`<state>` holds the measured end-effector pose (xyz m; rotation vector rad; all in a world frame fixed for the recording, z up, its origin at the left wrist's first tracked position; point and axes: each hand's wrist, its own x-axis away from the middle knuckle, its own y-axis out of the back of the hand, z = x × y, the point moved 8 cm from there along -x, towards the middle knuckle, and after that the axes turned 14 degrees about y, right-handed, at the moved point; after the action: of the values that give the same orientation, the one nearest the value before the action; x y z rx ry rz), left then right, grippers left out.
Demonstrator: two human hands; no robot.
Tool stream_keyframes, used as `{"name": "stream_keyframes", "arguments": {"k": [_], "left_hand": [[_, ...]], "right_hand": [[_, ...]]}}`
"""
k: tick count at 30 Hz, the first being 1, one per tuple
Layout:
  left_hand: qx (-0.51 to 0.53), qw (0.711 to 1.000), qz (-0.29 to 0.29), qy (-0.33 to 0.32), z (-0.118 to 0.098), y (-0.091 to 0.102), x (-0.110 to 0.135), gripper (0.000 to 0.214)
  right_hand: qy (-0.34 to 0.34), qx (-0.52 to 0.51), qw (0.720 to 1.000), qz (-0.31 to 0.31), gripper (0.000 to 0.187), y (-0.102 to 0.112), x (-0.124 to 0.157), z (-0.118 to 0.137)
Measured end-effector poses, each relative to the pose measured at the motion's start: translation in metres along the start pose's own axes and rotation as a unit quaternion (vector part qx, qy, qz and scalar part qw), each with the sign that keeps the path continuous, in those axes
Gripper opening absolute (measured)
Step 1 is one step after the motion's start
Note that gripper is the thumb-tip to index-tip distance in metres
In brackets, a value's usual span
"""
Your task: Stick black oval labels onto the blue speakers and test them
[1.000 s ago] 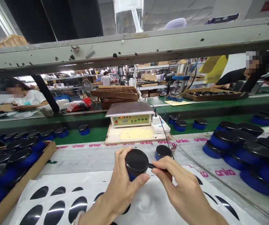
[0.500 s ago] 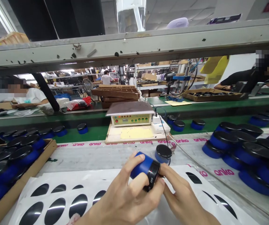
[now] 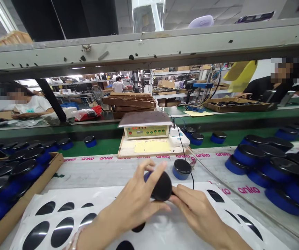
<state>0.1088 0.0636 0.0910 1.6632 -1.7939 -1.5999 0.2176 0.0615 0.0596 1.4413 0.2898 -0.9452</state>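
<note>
Both my hands hold a round blue unit with a black face (image 3: pixel 162 187) above a white sheet, its black side turned towards my right hand. My left hand (image 3: pixel 136 205) wraps its far side, with the fingers over the blue body. The fingertips of my right hand (image 3: pixel 198 211) press against its black side. Just beyond my hands a second blue-and-black unit (image 3: pixel 182 169) stands upright on the bench, with a thin black cable (image 3: pixel 192 182) running down beside it. The white sheet (image 3: pixel 108 211) carries black oval pieces under my hands.
A cardboard tray of units (image 3: pixel 22 180) lies at the left, and a cluster of units (image 3: pixel 269 173) stands at the right. Ahead sits a green-panelled test box (image 3: pixel 146 132) on a wooden board. A grey beam (image 3: pixel 139 47) crosses above; co-workers sit beyond the green belt.
The held unit has turned in my hands, its black face swinging away from facing me. My left fingers have shifted over its top. The standing unit has not moved.
</note>
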Motion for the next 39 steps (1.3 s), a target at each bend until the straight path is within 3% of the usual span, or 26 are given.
{"name": "stream_keyframes", "arguments": {"k": [2, 3, 7, 10, 12, 15, 18, 20, 23, 27, 30, 32, 33, 35, 39], "left_hand": [[0.04, 0.994, 0.072, 0.078, 0.032, -0.017, -0.004, 0.08], [0.052, 0.989, 0.077, 0.113, 0.05, -0.02, -0.005, 0.073], [0.069, 0.968, 0.009, 0.24, 0.132, -0.012, -0.005, 0.055], [0.105, 0.955, 0.011, 0.277, 0.154, -0.016, -0.011, 0.056], [0.15, 0.951, 0.022, 0.268, 0.136, -0.033, -0.024, 0.065], [0.252, 0.937, 0.082, 0.226, 0.081, -0.081, -0.051, 0.082], [0.361, 0.895, 0.137, 0.223, 0.04, -0.125, -0.076, 0.089], [0.427, 0.857, 0.144, 0.25, 0.032, -0.135, -0.086, 0.076], [0.523, 0.779, 0.151, 0.31, 0.031, -0.126, -0.083, 0.059], [0.617, 0.668, 0.137, 0.392, 0.015, -0.094, -0.055, 0.063], [0.697, 0.535, 0.157, 0.452, -0.006, -0.083, -0.029, 0.06], [0.746, 0.459, 0.2, 0.439, -0.021, -0.077, -0.019, 0.055], [0.76, 0.448, 0.215, 0.418, -0.025, -0.073, -0.016, 0.053], [0.766, 0.46, 0.212, 0.395, -0.02, -0.065, -0.012, 0.048], [0.709, 0.546, 0.16, 0.416, 0.005, -0.058, -0.003, 0.049]], "right_hand": [[0.019, 0.063, 0.998, 0.022, 0.028, 0.0, -0.003, -0.002], [0.016, 0.089, 0.996, 0.016, 0.027, 0.004, -0.002, -0.006], [-0.038, 0.173, 0.984, -0.031, 0.02, 0.047, 0.019, -0.035], [-0.117, 0.198, 0.972, -0.043, 0.023, 0.08, 0.042, -0.06], [-0.169, 0.196, 0.965, -0.041, 0.028, 0.089, 0.051, -0.071], [-0.2, 0.157, 0.967, -0.022, 0.03, 0.079, 0.051, -0.076], [-0.197, 0.109, 0.974, -0.018, 0.028, 0.068, 0.046, -0.071], [-0.2, 0.078, 0.976, -0.037, 0.024, 0.072, 0.045, -0.066], [-0.194, -0.002, 0.979, -0.063, 0.018, 0.08, 0.043, -0.051], [-0.144, -0.105, 0.979, -0.094, 0.012, 0.082, 0.026, -0.022], [-0.124, -0.136, 0.977, -0.106, 0.01, 0.075, 0.012, -0.012], [-0.13, -0.142, 0.976, -0.104, 0.01, 0.07, 0.006, -0.012], [-0.132, -0.147, 0.975, -0.098, 0.01, 0.067, 0.004, -0.012], [-0.13, -0.163, 0.975, -0.082, 0.01, 0.063, 0.001, -0.01], [-0.101, -0.146, 0.981, -0.073, 0.011, 0.066, -0.007, 0.0]]}}
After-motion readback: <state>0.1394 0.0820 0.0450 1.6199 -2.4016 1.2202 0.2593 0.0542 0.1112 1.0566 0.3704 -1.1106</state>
